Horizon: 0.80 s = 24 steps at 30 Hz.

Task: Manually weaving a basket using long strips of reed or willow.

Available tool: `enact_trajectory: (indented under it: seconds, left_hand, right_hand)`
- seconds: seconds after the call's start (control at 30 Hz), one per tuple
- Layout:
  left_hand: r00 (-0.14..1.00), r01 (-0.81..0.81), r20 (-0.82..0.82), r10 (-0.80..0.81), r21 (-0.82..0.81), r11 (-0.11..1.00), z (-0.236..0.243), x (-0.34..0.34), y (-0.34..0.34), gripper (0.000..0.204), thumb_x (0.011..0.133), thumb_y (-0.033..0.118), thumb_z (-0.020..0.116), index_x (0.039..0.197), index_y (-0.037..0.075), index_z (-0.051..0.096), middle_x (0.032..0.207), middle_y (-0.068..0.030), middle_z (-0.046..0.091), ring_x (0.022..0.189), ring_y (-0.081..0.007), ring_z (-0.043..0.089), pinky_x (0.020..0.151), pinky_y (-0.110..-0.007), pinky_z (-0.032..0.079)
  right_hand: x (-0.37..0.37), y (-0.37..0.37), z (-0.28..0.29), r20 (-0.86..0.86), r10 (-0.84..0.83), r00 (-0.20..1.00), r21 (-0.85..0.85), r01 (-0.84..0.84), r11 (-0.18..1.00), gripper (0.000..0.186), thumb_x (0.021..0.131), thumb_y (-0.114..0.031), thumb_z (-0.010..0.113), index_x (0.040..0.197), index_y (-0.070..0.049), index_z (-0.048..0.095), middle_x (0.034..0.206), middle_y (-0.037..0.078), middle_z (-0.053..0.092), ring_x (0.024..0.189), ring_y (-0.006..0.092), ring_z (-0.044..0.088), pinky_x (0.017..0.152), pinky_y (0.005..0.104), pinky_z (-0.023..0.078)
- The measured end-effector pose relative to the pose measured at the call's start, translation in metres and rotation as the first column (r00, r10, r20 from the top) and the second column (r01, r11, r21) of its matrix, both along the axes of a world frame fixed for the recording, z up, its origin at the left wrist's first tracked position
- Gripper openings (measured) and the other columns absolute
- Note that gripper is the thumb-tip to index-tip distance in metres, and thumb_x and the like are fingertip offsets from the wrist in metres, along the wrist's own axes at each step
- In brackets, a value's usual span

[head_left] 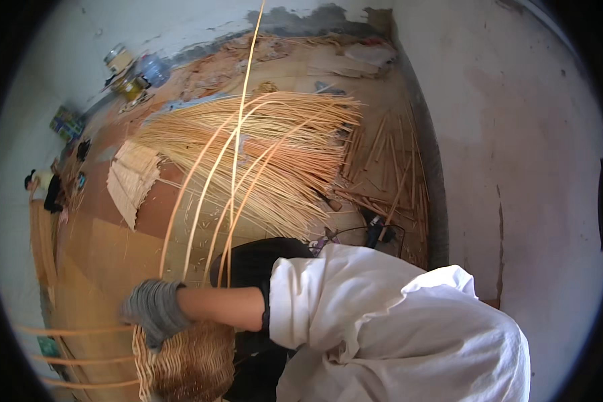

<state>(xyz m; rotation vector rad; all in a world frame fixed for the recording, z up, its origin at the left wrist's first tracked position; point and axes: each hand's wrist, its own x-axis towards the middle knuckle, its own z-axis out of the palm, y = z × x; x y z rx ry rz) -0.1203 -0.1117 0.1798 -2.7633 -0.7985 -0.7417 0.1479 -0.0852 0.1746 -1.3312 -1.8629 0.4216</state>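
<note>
My right hand (155, 311), in a grey knitted glove, lies over the upper left edge of a woven wicker basket (191, 365) at the bottom of the view. One gloved finger or thumb points down along the weave; the other fingers curl over the edge and look slightly blurred. Long unwoven canes (201, 184) rise from the basket and arch away from me, while several more canes (87, 360) stick out to the left. A white sleeve (355, 295) covers my upper arm, leaving the forearm bare. My left hand does not show.
Beyond the basket lies a large spread of loose canes (268, 147), with a woven panel (132, 179) to its left. A dark corded tool (375, 228) and scattered sticks (388, 151) lie near the right wall. Far left, a person (43, 187) sits beside a cane bundle (41, 241).
</note>
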Motion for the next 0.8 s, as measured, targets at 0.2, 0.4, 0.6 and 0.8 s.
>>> enact_trajectory:
  seconds: [0.2,0.4,0.6,0.8]
  left_hand:
    - [0.985,-0.166,-0.042,0.168,0.054,0.985,0.027,0.115,0.007,0.059,0.072,0.027,0.074,0.116,-0.004,0.049,0.107,-0.0193,0.058,0.094,-0.0288,0.057,0.085,-0.036,0.045]
    - [0.987,-0.134,0.059,0.152,-0.236,0.963,0.017,0.112,0.047,0.063,0.069,0.022,0.077,0.118,-0.004,0.046,0.108,-0.0179,0.056,0.092,-0.0251,0.056,0.081,-0.034,0.047]
    - [0.969,-0.174,0.120,0.217,-0.294,0.940,0.001,0.114,0.060,0.068,0.069,0.019,0.077,0.121,-0.005,0.041,0.104,-0.0165,0.055,0.085,-0.0216,0.054,0.072,-0.031,0.049]
    - [0.894,-0.154,0.273,0.355,-0.558,0.816,-0.008,0.105,0.057,0.070,0.065,0.023,0.079,0.117,-0.007,0.042,0.098,-0.0205,0.057,0.086,-0.0254,0.056,0.075,-0.035,0.050]
  right_hand:
    - [0.002,-0.007,-0.034,-0.154,-0.224,0.962,0.236,0.257,0.937,0.051,0.060,-0.024,0.072,0.103,-0.004,0.054,0.092,0.015,0.058,0.094,0.0309,0.056,0.079,0.0389,0.045]
    - [0.052,-0.096,-0.167,-0.236,-0.356,0.904,0.262,0.412,0.873,0.026,0.072,-0.019,0.060,0.094,-0.005,0.058,0.095,0.013,0.057,0.089,0.0305,0.055,0.074,0.0397,0.047]
    - [0.166,-0.217,-0.349,-0.037,-0.859,0.510,-0.811,0.487,0.324,0.039,0.075,-0.037,0.061,0.099,-0.007,0.061,0.082,0.017,0.061,0.080,0.0324,0.059,0.072,0.0399,0.045]
    - [0.287,-0.178,-0.337,-0.811,-0.574,-0.117,-0.562,0.431,0.706,0.076,0.081,-0.062,0.046,0.127,-0.002,0.041,0.118,0.024,0.049,0.109,0.0284,0.050,0.093,0.0373,0.040]
